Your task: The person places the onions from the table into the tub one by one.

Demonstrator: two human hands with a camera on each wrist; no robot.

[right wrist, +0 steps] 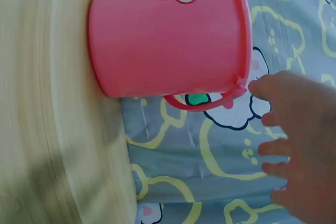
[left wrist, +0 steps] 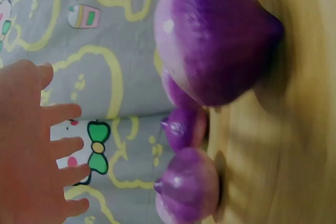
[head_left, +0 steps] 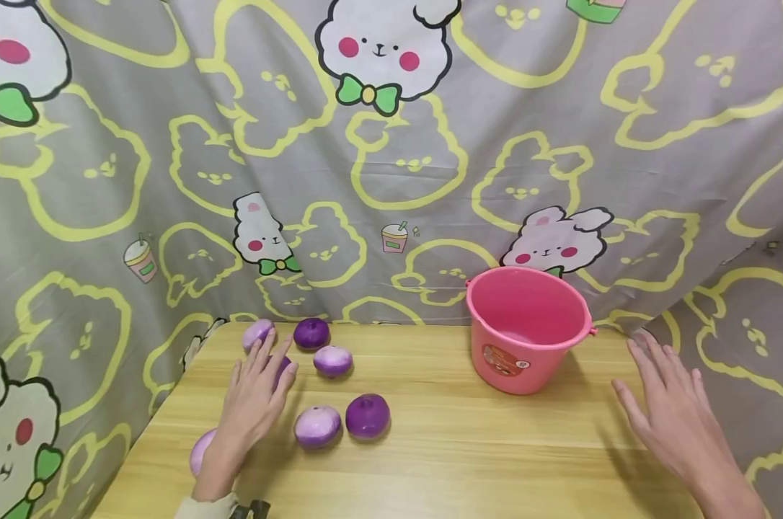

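My left hand [head_left: 255, 393] hovers palm down with spread fingers over the left side of the table, holding nothing. Beneath it, a purple onion [head_left: 281, 367] is partly covered by the fingers. Around it lie several more purple-and-white onions, among them a dark one [head_left: 311, 334], a pale one [head_left: 317, 426] and another dark one [head_left: 368, 416]. In the left wrist view one onion [left wrist: 220, 40] looms large beside the hand. To the right of a pink bucket [head_left: 541, 371], my right hand [head_left: 673, 418] is held with fingers extended. The bucket stands upright, its handle [right wrist: 202, 106] hanging down behind.
A light wooden table [head_left: 443, 461] carries the onions and the bucket. Directly behind its back edge hangs a grey curtain [head_left: 430, 209] with cartoon figures, which also runs along both sides. One onion [head_left: 201, 450] lies by my left wrist, partly hidden.
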